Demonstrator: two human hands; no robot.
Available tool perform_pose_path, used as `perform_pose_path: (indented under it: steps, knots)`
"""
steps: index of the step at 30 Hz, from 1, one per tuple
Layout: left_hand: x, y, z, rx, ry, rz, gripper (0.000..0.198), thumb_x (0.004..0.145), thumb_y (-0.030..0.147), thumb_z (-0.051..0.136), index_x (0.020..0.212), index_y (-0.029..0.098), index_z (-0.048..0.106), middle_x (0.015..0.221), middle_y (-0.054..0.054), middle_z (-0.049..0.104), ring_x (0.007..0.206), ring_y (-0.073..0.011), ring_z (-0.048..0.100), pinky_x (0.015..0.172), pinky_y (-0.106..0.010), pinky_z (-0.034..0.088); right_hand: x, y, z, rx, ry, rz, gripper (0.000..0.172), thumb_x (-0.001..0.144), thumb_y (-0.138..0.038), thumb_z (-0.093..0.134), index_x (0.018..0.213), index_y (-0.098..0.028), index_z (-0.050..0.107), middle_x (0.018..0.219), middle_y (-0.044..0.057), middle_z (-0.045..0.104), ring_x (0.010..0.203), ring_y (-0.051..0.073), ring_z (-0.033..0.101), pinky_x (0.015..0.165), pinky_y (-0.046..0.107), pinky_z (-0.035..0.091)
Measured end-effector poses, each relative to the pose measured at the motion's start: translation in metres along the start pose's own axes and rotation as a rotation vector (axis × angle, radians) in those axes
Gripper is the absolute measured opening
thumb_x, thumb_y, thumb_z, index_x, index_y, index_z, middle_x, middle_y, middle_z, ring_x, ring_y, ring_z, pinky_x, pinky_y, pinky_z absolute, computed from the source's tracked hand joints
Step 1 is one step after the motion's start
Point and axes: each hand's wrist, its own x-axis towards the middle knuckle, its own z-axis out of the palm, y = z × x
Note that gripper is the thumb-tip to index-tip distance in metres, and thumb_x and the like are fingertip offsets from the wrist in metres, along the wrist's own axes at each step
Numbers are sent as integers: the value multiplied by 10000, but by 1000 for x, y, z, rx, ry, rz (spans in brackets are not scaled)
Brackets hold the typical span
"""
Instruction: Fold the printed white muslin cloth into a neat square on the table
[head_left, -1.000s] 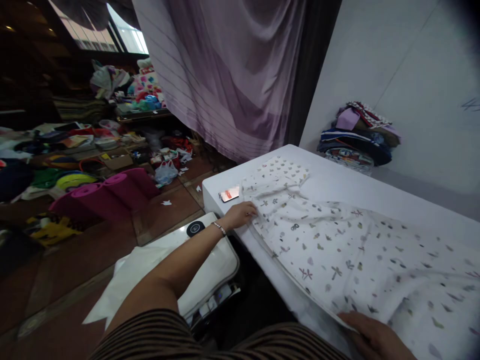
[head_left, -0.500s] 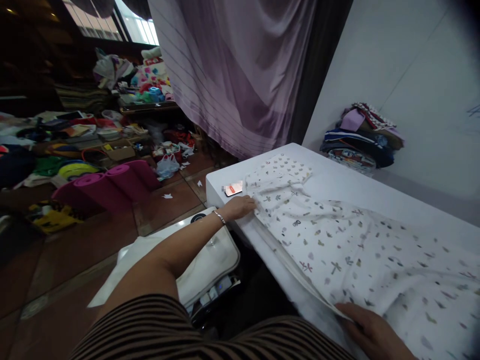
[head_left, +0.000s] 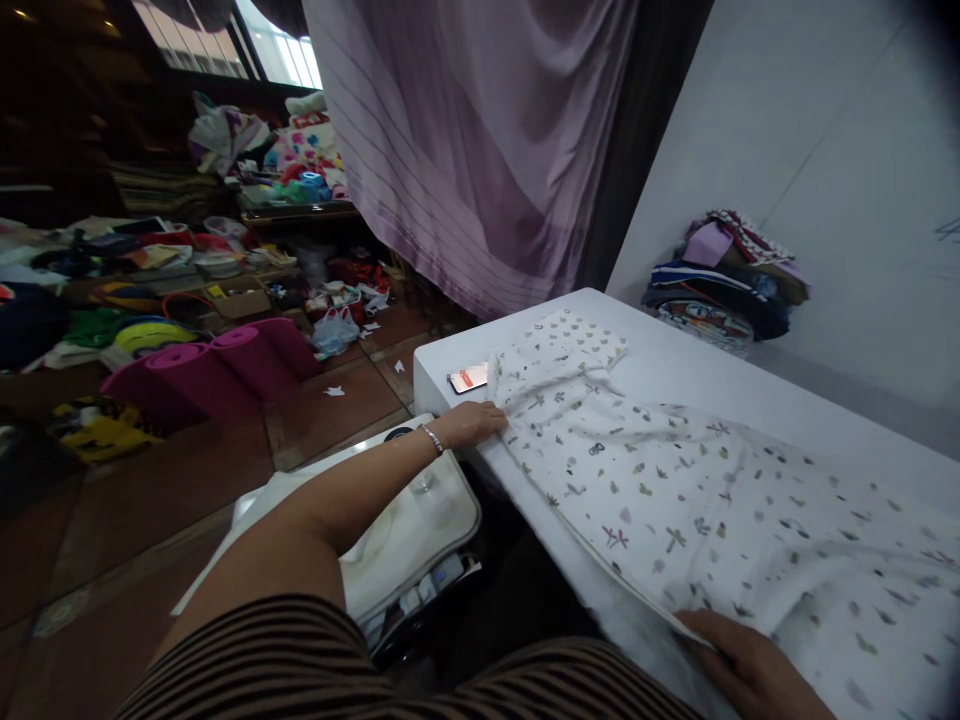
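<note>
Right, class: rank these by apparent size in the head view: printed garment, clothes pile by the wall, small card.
1. printed garment, by far, though it lies nearest the camera
2. clothes pile, farther off
3. small card

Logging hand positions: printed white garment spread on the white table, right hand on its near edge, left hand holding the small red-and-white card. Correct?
No: in the head view the left hand rests on the edge of the printed white garment; the small red-and-white card lies untouched on the white table beside it. The right hand is on the near edge, as stated.
</note>
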Motion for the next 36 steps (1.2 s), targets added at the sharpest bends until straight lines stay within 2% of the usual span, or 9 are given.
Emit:
perform_pose_path:
  steps: [4,10,15,20,27,36]
  knots:
    - [3,-8,1,-18,-8,156,253,826,114,466,991,251,601,1054,-42,632,924,-178,538,716,-266,404,-3,-3,-8,43,61,18,368,860,-461,462,1003,-238,717,1046,70,708,927,255,666,811,321,546]
    - [10,-9,-4,-5,-93,159,213,893,201,409,950,231,612,1031,-77,624,995,-191,514,811,-304,385,-6,-4,-19,70,164,8,394,837,-518,484,977,-251,738,1047,73,708,953,272,660,819,340,545]
    - [11,-7,-7,-3,-54,186,191,890,209,419,895,213,610,1002,-93,621,1015,-201,515,843,-329,378,-7,-3,-21,92,224,20,411,799,-555,521,943,-246,751,1007,81,719,906,279,674,797,349,555]
    - [8,-7,-1,14,-26,175,140,803,164,501,892,208,600,1007,-90,617,1007,-211,520,869,-339,376,-7,-9,-28,107,247,61,386,798,-531,545,976,-251,742,1010,61,719,887,262,678,778,307,557]
    - [10,-2,4,-2,33,81,162,808,357,543,857,215,604,953,-67,622,920,-176,558,841,-302,375,-5,-20,-38,155,246,102,388,798,-530,552,1002,-252,730,1014,35,716,928,249,662,777,256,547]
    - [19,8,20,172,64,-46,70,807,171,516,809,179,585,861,-81,622,799,-186,567,748,-331,378,-8,-27,-43,225,211,110,359,831,-508,526,1012,-262,715,1005,24,706,902,233,649,755,235,534]
